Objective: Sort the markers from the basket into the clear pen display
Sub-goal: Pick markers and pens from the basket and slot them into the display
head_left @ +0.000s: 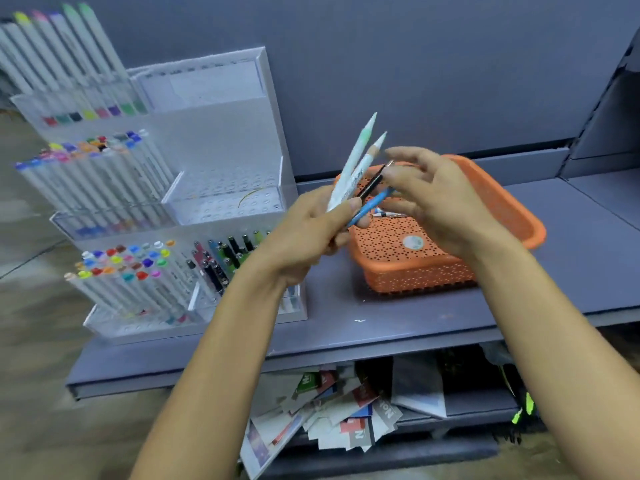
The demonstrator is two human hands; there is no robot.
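Two hands show: one left hand point(311, 233), one right hand point(440, 206). The left holds four writing tools: two white markers point(356, 157), one black pen point(372, 183), one blue pen point(370, 206). One orange basket point(415, 271). One clear pen display point(221, 133), its markers too many to count.

You have a grey-blue shelf point(346, 327) in front of you. The clear pen display point(221, 133) stands on its left end, reaching the front edge. The orange perforated basket point(408, 271) sits near it to the right. Beneath, a lower shelf point(478, 403) carries a loose heap of printed cards point(346, 410).
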